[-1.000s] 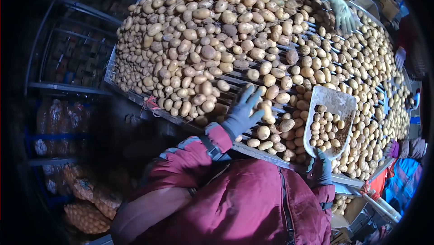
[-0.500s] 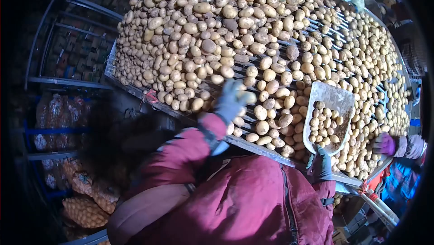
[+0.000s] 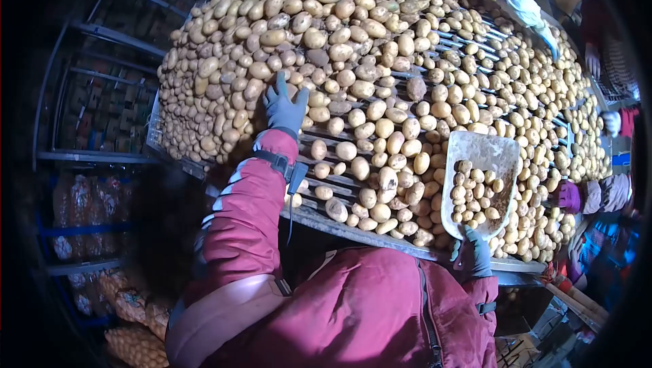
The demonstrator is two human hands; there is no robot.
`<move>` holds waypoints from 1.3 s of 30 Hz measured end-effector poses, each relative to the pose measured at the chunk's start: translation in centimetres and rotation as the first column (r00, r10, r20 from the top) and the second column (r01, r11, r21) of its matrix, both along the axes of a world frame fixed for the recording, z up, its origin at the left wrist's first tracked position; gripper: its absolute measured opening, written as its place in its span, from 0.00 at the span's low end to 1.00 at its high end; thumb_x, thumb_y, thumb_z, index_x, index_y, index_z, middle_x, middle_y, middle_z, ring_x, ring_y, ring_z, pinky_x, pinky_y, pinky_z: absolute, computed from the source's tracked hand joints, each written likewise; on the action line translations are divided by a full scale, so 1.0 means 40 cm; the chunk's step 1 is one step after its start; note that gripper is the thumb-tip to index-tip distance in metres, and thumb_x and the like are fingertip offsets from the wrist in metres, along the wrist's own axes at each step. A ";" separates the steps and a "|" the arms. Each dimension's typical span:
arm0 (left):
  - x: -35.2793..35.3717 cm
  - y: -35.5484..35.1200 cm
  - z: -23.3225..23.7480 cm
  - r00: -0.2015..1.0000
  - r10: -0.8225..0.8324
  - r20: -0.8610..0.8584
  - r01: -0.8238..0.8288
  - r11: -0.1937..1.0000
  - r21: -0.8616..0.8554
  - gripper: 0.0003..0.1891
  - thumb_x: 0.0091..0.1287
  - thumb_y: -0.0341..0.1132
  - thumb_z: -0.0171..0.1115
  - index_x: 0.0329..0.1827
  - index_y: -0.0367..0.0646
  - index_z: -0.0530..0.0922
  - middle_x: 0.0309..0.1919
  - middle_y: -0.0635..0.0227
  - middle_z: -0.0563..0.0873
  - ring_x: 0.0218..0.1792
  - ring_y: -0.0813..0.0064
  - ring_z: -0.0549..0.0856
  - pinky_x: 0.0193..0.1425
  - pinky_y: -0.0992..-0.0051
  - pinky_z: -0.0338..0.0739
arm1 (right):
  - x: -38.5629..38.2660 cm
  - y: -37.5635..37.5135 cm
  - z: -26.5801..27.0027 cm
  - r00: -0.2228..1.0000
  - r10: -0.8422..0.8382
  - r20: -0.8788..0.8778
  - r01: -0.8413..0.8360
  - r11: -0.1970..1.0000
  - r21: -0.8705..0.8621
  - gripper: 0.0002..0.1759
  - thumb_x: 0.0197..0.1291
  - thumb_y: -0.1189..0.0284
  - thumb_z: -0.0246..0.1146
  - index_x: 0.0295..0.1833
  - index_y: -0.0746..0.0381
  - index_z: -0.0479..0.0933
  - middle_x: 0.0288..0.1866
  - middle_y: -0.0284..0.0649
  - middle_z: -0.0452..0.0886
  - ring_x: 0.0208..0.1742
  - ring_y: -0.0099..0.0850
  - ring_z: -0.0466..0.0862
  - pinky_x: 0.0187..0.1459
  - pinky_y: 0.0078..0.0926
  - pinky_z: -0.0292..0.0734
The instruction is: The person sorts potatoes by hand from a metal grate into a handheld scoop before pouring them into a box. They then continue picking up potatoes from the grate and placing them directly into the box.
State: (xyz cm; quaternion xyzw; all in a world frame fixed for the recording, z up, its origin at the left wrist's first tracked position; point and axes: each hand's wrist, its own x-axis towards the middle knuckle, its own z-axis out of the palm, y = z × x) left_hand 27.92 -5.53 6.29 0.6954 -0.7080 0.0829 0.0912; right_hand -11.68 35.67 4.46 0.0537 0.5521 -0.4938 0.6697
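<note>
My left hand (image 3: 285, 104), in a grey glove, reaches onto the potato pile (image 3: 224, 62). Its fingers are spread over a round brownish potato at the pile's lower edge. My right hand (image 3: 473, 252), gloved too, is closed on the handle of a pale, dirt-stained scoop (image 3: 494, 157). Several small potatoes (image 3: 475, 195) lie in the scoop, which rests on the potatoes near the table's front edge. Metal slats (image 3: 329, 181) show between the potatoes to the right of my left hand.
A co-worker's pale sleeve and gloved hand (image 3: 549, 40) reach in at the upper right. Another person's purple glove (image 3: 569, 197) is right of the scoop, and a white glove (image 3: 612, 123) is above it. Racks (image 3: 102, 157) and net sacks of potatoes (image 3: 136, 346) stand at the left.
My left hand has moved up and left onto the pile, and its fingers have spread. The potato it had is out of it. The co-worker's sleeve at the upper right reaches further in.
</note>
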 end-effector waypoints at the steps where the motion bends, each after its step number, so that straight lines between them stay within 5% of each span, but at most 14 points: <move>1: -0.013 -0.024 0.008 0.999 0.031 0.031 -0.032 0.998 0.055 0.37 0.63 0.60 0.66 0.75 0.58 0.71 0.67 0.44 0.73 0.68 0.40 0.70 0.73 0.47 0.64 | -0.001 -0.001 -0.002 1.000 -0.001 -0.009 0.001 1.000 0.003 0.17 0.69 0.61 0.61 0.50 0.66 0.78 0.23 0.39 0.78 0.14 0.32 0.76 0.14 0.29 0.74; 2: -0.079 -0.006 0.076 0.997 0.036 0.062 -0.045 0.988 0.148 0.37 0.62 0.62 0.65 0.72 0.57 0.74 0.65 0.46 0.75 0.66 0.43 0.72 0.70 0.48 0.66 | 0.000 -0.002 0.006 0.999 0.023 -0.037 -0.022 1.000 0.005 0.18 0.69 0.61 0.61 0.51 0.66 0.78 0.22 0.39 0.78 0.14 0.32 0.76 0.15 0.29 0.73; 5: -0.138 0.016 0.061 0.995 -0.099 -0.022 0.098 0.994 -0.040 0.37 0.63 0.65 0.62 0.71 0.55 0.75 0.63 0.48 0.76 0.62 0.47 0.76 0.66 0.49 0.70 | 0.001 -0.012 0.020 0.999 0.036 -0.029 -0.036 0.999 0.016 0.19 0.69 0.61 0.61 0.51 0.67 0.79 0.22 0.39 0.78 0.15 0.32 0.76 0.16 0.28 0.73; 9: -0.203 -0.075 -0.029 0.958 -0.095 -0.270 0.160 0.960 0.231 0.37 0.65 0.63 0.62 0.72 0.50 0.73 0.73 0.45 0.67 0.68 0.41 0.73 0.69 0.51 0.72 | 0.009 -0.003 0.004 0.999 -0.035 -0.015 0.035 0.999 0.017 0.18 0.69 0.61 0.61 0.51 0.67 0.80 0.23 0.39 0.79 0.15 0.31 0.76 0.17 0.27 0.73; 12: -0.247 -0.130 -0.165 0.899 -0.258 -0.353 0.310 0.946 0.097 0.36 0.67 0.62 0.60 0.72 0.48 0.71 0.75 0.48 0.65 0.71 0.43 0.70 0.73 0.54 0.68 | 0.007 -0.002 -0.007 0.999 -0.034 0.017 0.033 0.998 0.049 0.14 0.69 0.62 0.61 0.44 0.63 0.78 0.21 0.37 0.79 0.17 0.30 0.77 0.18 0.28 0.73; 13: -0.253 -0.164 -0.248 0.879 -0.431 -0.202 0.428 0.902 -0.060 0.37 0.67 0.64 0.59 0.71 0.48 0.72 0.74 0.50 0.67 0.71 0.44 0.68 0.74 0.54 0.66 | 0.006 -0.006 -0.002 1.000 -0.010 0.002 0.010 0.998 0.070 0.14 0.70 0.61 0.61 0.42 0.63 0.78 0.21 0.37 0.79 0.17 0.30 0.78 0.19 0.28 0.74; 18: -0.480 -0.198 -0.285 0.837 -0.483 -0.258 0.530 0.833 0.162 0.40 0.65 0.67 0.57 0.78 0.60 0.66 0.75 0.52 0.68 0.74 0.38 0.64 0.75 0.51 0.63 | 0.005 -0.005 0.005 0.993 -0.096 0.067 0.089 0.991 0.098 0.09 0.66 0.68 0.65 0.45 0.63 0.77 0.23 0.39 0.80 0.18 0.31 0.79 0.18 0.30 0.74; 21: -0.677 -0.130 -0.108 0.840 -0.401 -0.364 0.497 0.839 0.223 0.42 0.64 0.71 0.55 0.78 0.59 0.67 0.77 0.66 0.67 0.76 0.39 0.61 0.79 0.46 0.53 | 0.002 0.000 -0.014 0.993 -0.102 0.052 0.094 0.987 0.130 0.09 0.66 0.69 0.65 0.45 0.62 0.76 0.24 0.39 0.79 0.19 0.31 0.79 0.18 0.30 0.74; 25: -0.885 -0.124 -0.203 0.708 -0.661 -0.250 0.706 0.648 0.287 0.43 0.62 0.73 0.55 0.76 0.59 0.70 0.77 0.72 0.68 0.77 0.44 0.60 0.79 0.46 0.52 | 0.010 0.002 -0.018 0.989 -0.141 0.046 0.137 0.986 0.093 0.11 0.63 0.69 0.66 0.45 0.65 0.77 0.25 0.40 0.81 0.18 0.33 0.79 0.18 0.33 0.76; 28: -1.030 -0.028 -0.193 0.531 -0.453 -0.716 0.828 0.459 0.323 0.42 0.64 0.70 0.56 0.77 0.57 0.68 0.79 0.62 0.64 0.78 0.48 0.60 0.82 0.54 0.53 | 0.014 -0.010 0.003 0.984 -0.176 0.017 0.174 0.980 0.099 0.09 0.63 0.70 0.66 0.43 0.63 0.76 0.24 0.40 0.79 0.18 0.32 0.79 0.17 0.33 0.75; 32: -1.049 0.090 -0.067 0.435 -0.355 -0.827 0.894 0.281 0.349 0.41 0.68 0.64 0.59 0.79 0.51 0.66 0.80 0.55 0.61 0.78 0.52 0.61 0.82 0.63 0.54 | 0.014 0.008 -0.028 0.988 -0.153 0.021 0.150 0.985 0.084 0.10 0.63 0.71 0.66 0.45 0.64 0.75 0.24 0.39 0.79 0.17 0.31 0.78 0.17 0.31 0.73; 34: -0.979 0.046 -0.047 0.356 -0.337 -0.871 0.891 0.403 0.208 0.35 0.68 0.57 0.62 0.72 0.44 0.72 0.73 0.51 0.70 0.73 0.53 0.69 0.79 0.63 0.61 | 0.016 -0.001 -0.013 0.979 -0.198 0.045 0.194 0.977 0.086 0.10 0.64 0.71 0.66 0.45 0.67 0.77 0.25 0.40 0.80 0.18 0.32 0.79 0.17 0.31 0.74; 37: -0.765 -0.202 -0.139 0.487 -0.743 -0.459 0.823 0.566 -0.044 0.27 0.66 0.52 0.66 0.59 0.40 0.80 0.56 0.51 0.82 0.59 0.53 0.79 0.68 0.60 0.71 | 0.012 -0.004 -0.014 0.985 -0.159 0.062 0.156 0.986 0.050 0.10 0.64 0.72 0.66 0.46 0.67 0.77 0.25 0.40 0.80 0.17 0.32 0.79 0.17 0.30 0.74; 39: -0.600 -0.310 -0.108 0.720 -0.683 -0.126 0.657 0.729 -0.192 0.29 0.66 0.54 0.65 0.61 0.40 0.79 0.58 0.49 0.80 0.62 0.48 0.75 0.69 0.54 0.68 | 0.016 0.003 -0.021 0.983 -0.173 0.067 0.170 0.984 0.048 0.10 0.64 0.72 0.66 0.46 0.65 0.76 0.27 0.39 0.80 0.18 0.32 0.79 0.17 0.30 0.74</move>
